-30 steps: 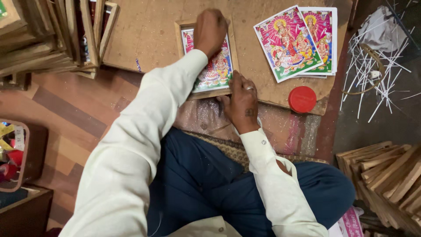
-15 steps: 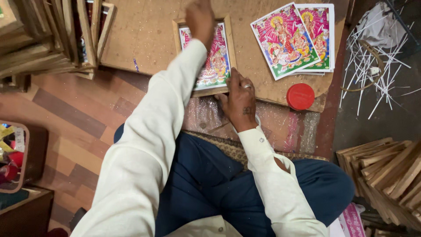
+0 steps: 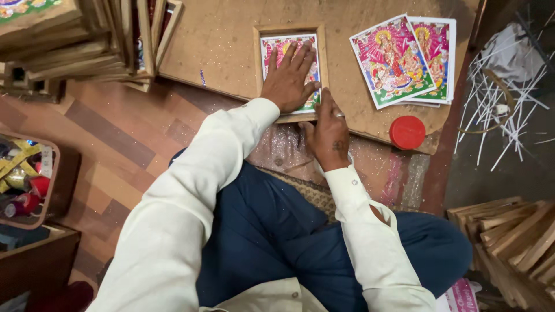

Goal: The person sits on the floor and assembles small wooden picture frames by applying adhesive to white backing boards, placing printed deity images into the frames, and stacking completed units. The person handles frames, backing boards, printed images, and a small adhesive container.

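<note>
Brown fibreboard work surface (image 3: 231, 52) lies on a wood-patterned floor (image 3: 121, 144) in front of my crossed legs. At its middle sits a small rectangular wooden picture frame (image 3: 321, 69) with a brightly coloured devotional print (image 3: 272, 49) seated inside it. My left hand (image 3: 289, 78) rests flat on that print, palm down, fingers spread wide and extended toward the far edge of the frame; it grips nothing. My right hand (image 3: 328, 133) is placed at the near right corner of the frame, fingers held close together and pointing forward, touching the frame's lower edge; it also holds nothing, and a ring shows on one finger. To the right of the frame, apart from it, lie two loose, overlapping colour prints (image 3: 404, 60) of the same kind. A round red plastic lid (image 3: 407, 132) sits near the board's right near edge. Stacked wooden frames (image 3: 87, 46) stand at the upper left, thin white strips (image 3: 509, 110) are scattered on the right, and cut wooden slats (image 3: 509, 237) are piled at lower right.
</note>
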